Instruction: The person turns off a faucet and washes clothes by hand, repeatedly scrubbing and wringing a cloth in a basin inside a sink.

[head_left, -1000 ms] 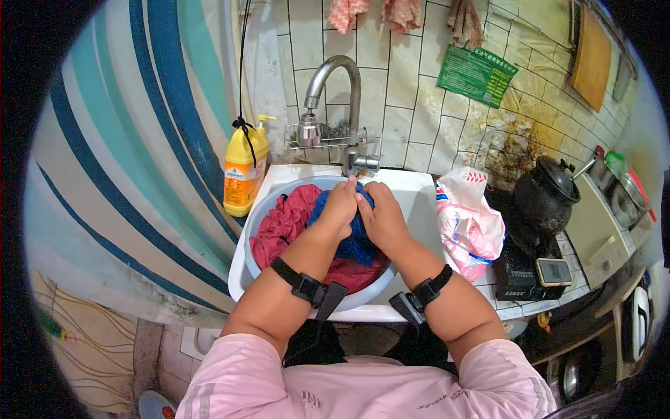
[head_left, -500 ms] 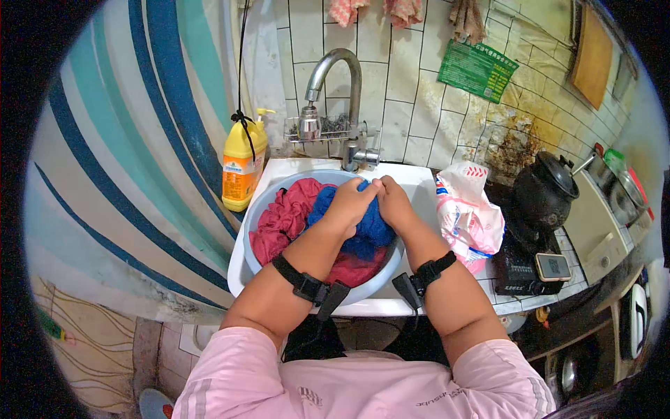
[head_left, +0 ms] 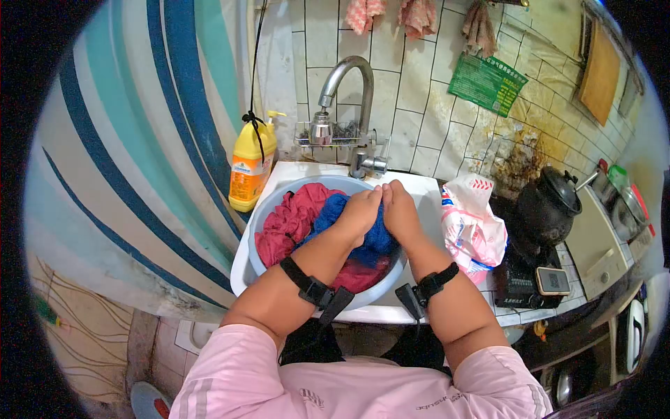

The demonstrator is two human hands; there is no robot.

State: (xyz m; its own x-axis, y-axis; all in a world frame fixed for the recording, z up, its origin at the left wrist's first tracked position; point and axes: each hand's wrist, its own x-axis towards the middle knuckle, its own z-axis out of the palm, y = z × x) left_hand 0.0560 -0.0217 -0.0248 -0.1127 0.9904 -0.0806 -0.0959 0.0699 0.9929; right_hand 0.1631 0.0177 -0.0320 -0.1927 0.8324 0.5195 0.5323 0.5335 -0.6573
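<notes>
Left hand (head_left: 361, 209) closed over the blue cloth (head_left: 373, 237), fingers curled down into it, knuckles up. Right hand (head_left: 401, 209) just beside it, touching thumb side to thumb side, likewise clenched on the same blue cloth. Both wrists carry black straps with small black units.

Blue cloth bunched at the far right part of a pale blue plastic basin (head_left: 259, 222), lying on top of a red garment (head_left: 293, 216) that fills the basin's left and near parts. Basin sits inside a white sink (head_left: 241, 262).

Chrome gooseneck faucet (head_left: 349, 91) rises at the far edge of the sink, spout over the basin's far rim; a small wire rack (head_left: 335, 134) hangs behind it. Yellow detergent bottle (head_left: 250, 167) with pump top stands at the sink's far left corner, a black cord looped round its neck. White-and-pink plastic bag (head_left: 471, 227) stands just right of the sink. Black kettle (head_left: 548, 206) farther right on the counter. Tiled wall behind, stained at right, with a green notice (head_left: 487, 84).
</notes>
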